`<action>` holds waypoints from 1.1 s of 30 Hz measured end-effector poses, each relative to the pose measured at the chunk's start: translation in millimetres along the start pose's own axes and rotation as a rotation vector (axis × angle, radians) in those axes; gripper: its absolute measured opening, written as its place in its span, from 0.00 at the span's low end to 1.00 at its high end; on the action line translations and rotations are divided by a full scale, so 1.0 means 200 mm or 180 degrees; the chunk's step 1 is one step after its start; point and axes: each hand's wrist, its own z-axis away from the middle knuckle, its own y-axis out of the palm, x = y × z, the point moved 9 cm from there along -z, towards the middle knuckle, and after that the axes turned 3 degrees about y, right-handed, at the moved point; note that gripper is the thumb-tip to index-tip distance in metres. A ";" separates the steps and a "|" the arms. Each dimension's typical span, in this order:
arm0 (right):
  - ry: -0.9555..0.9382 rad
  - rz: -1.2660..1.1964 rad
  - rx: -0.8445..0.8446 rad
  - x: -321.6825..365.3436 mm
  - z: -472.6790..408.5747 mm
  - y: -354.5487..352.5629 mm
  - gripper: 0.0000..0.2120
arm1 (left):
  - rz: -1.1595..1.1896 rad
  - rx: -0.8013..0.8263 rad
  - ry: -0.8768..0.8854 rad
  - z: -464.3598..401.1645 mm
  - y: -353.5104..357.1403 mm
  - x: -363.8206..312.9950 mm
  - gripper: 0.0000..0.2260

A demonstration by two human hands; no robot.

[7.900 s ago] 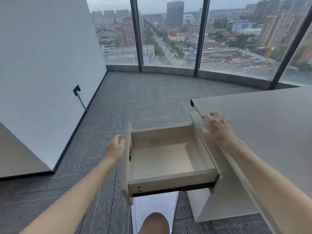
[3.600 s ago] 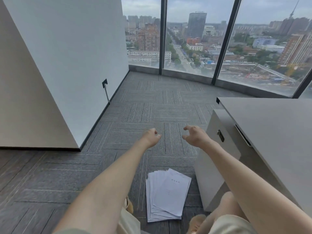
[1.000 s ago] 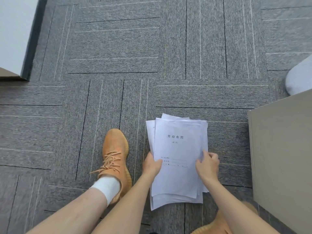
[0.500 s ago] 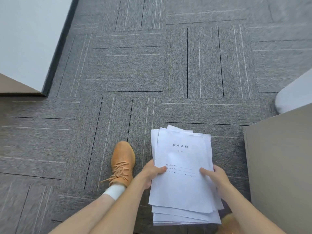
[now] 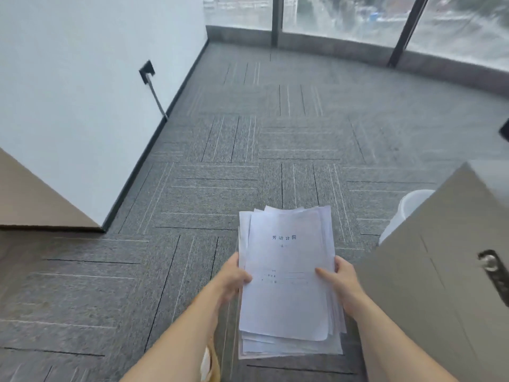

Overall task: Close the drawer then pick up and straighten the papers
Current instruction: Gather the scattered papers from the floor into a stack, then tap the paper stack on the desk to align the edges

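Note:
A stack of white papers (image 5: 286,271) with printed text on the top sheet is held off the grey carpet, its sheets unevenly fanned at the top and bottom edges. My left hand (image 5: 234,278) grips its left edge, thumb on top. My right hand (image 5: 337,282) grips its right edge, thumb on the top sheet. At the right stands the grey cabinet with its drawer front (image 5: 440,271) shut flush; a dark lock plate (image 5: 493,274) shows on it.
A white wall (image 5: 82,92) with a dark socket and cable (image 5: 150,78) runs along the left. A white bin (image 5: 405,213) stands behind the cabinet. Floor-height windows (image 5: 344,15) curve across the back. A tan panel (image 5: 33,205) is at the left edge.
The papers have risen off the carpet in both hands. The view has tilted up from the floor toward the window. The orange shoe has dropped out of sight.

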 end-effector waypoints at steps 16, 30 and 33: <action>-0.1484 -0.0405 -0.1427 1.32 1.94 -1.19 0.14 | 0.0245 0.0736 0.2086 1.59 0.68 -1.52 0.24; -0.1885 -0.1066 -0.3601 0.71 3.89 -2.39 0.11 | 0.0156 0.2587 0.2995 3.26 2.12 -1.53 0.28; -0.1798 -0.1082 -0.3923 0.53 4.18 -2.49 0.15 | 0.0066 0.2987 0.2967 3.51 2.36 -1.41 0.28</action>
